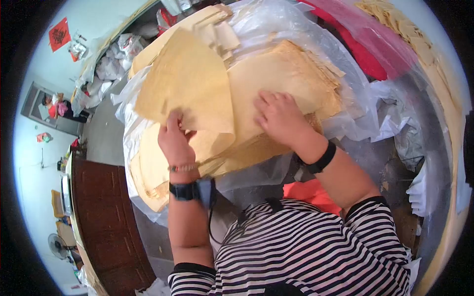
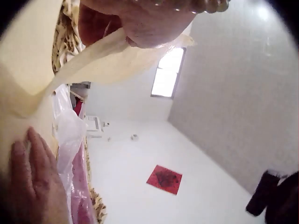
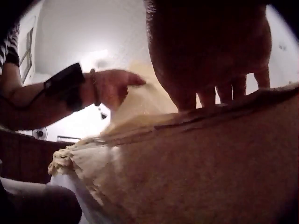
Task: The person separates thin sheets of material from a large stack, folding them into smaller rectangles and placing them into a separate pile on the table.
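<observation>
A thin yellowish sheet (image 1: 190, 79) is lifted off a stack of similar sheets (image 1: 276, 74), its near edge pinched by the left hand (image 1: 175, 140). In the left wrist view the left hand (image 2: 135, 23) grips the folded edge of that sheet. The right hand (image 1: 284, 116) rests on the stack with its fingers spread, right of the raised sheet. In the right wrist view, the fingers of the right hand (image 3: 210, 60) touch the top of the stack (image 3: 201, 154), and the left hand (image 3: 112, 88) holds the sheet beyond it.
Clear plastic sheeting (image 1: 266, 24) lies under and around the stacks. Smaller folded pieces (image 1: 219, 37) lie at the back. A brown wooden cabinet (image 1: 108, 217) stands at the left, and red cloth (image 1: 311, 195) is near the body. Another person (image 1: 61, 108) is in the far-left background.
</observation>
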Demonstrator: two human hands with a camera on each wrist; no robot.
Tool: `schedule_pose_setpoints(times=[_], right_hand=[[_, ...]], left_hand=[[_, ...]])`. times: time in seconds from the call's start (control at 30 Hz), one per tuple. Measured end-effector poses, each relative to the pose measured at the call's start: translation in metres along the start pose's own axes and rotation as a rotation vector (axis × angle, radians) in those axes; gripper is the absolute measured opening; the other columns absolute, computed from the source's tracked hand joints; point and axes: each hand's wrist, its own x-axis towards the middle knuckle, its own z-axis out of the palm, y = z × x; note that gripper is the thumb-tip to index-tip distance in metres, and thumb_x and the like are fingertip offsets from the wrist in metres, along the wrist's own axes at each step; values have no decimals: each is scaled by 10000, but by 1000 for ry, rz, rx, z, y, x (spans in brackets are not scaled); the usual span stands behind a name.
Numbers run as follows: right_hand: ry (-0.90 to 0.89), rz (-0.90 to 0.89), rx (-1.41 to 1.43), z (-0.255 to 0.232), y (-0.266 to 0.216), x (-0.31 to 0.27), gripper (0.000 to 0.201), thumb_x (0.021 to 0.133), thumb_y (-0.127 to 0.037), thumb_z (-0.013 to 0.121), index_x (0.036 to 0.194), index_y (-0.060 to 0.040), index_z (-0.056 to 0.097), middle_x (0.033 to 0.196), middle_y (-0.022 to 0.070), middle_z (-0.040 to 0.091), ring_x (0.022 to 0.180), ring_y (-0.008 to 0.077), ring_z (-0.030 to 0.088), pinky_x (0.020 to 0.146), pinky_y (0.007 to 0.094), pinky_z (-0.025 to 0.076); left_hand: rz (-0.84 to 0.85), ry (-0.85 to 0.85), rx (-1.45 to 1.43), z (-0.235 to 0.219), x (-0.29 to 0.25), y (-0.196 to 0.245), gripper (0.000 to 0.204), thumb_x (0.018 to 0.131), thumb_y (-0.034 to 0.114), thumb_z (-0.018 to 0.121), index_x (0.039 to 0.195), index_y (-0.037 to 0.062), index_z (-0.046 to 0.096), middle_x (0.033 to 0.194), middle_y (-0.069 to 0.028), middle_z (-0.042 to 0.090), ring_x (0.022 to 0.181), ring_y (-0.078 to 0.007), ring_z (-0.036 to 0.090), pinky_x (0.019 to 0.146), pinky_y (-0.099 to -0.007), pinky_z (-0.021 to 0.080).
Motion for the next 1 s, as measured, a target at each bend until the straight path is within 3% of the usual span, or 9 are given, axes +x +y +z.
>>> schedule_pose_setpoints(times=[0.1, 0.23, 0.37, 0.47, 0.57, 0.67, 0.7, 0.87, 1.0], right_hand=[[72, -39, -45, 11, 2, 1, 374, 878, -255, 696, 1219, -105, 674, 1300, 145, 595, 1243, 314, 550, 1029, 480, 418], [125, -67, -49, 14, -1, 5, 345, 862, -253, 687, 1174, -107, 696, 1225, 128, 612, 1205, 314, 558, 1004, 511, 419], [178, -64, -71, 18, -3, 7, 302, 855, -230, 689, 1129, -105, 718, 1205, 135, 638, 1181, 330, 585, 971, 496, 462], [94, 89, 123, 5, -32, 22, 243, 900, -309, 656, 932, -91, 759, 1009, 131, 718, 1001, 324, 676, 877, 455, 519], [-246, 290, 190, -15, -86, 42, 447, 926, -453, 622, 722, -71, 736, 763, 116, 724, 772, 313, 705, 758, 425, 548], [-677, 363, 375, 3, -100, 58, 614, 935, -568, 564, 630, -52, 695, 653, 115, 693, 636, 289, 682, 697, 420, 548], [-675, 352, 419, 13, -99, 59, 586, 931, -549, 582, 650, -49, 699, 662, 111, 696, 625, 272, 680, 675, 411, 545], [-626, 530, 993, 30, -95, 76, 336, 941, -357, 699, 826, -41, 692, 676, 50, 676, 573, 133, 640, 524, 262, 490], [-482, 796, 1398, 13, -116, 91, 208, 933, -287, 716, 894, -87, 678, 814, 31, 699, 768, 139, 682, 717, 280, 554]], left_hand=[[-145, 33, -93, -64, -15, -27, 238, 992, 272, 645, 1022, 37, 628, 899, -54, 648, 693, -163, 640, 537, -316, 541], [-87, 142, -169, -102, -22, -22, 206, 999, 257, 634, 1046, 57, 623, 902, -63, 672, 690, -175, 664, 539, -299, 545], [-142, 35, -96, -145, -12, -22, 247, 998, 261, 642, 1097, 36, 617, 995, -110, 730, 757, -194, 726, 529, -274, 535], [-336, -75, 61, -162, -10, -29, 269, 1005, 286, 639, 920, 33, 675, 768, -83, 716, 661, -160, 701, 513, -251, 515], [-283, -140, 579, -162, -21, -13, 320, 993, 287, 656, 792, 39, 679, 609, -74, 648, 571, -185, 666, 490, -284, 484], [486, -21, 1101, -158, -41, -11, 299, 960, 266, 691, 792, 18, 677, 563, -104, 606, 527, -246, 632, 495, -351, 471], [614, -38, 1054, -152, -50, -3, 240, 925, 230, 725, 812, 25, 675, 608, -119, 609, 528, -296, 614, 516, -403, 469], [991, -183, 846, -107, -53, -6, 313, 856, 219, 767, 1124, 77, 691, 1018, -149, 708, 894, -310, 680, 824, -437, 518], [926, -179, 985, -86, -36, -15, 410, 834, 174, 740, 1229, 94, 662, 1075, -135, 713, 1000, -308, 679, 951, -462, 463]])
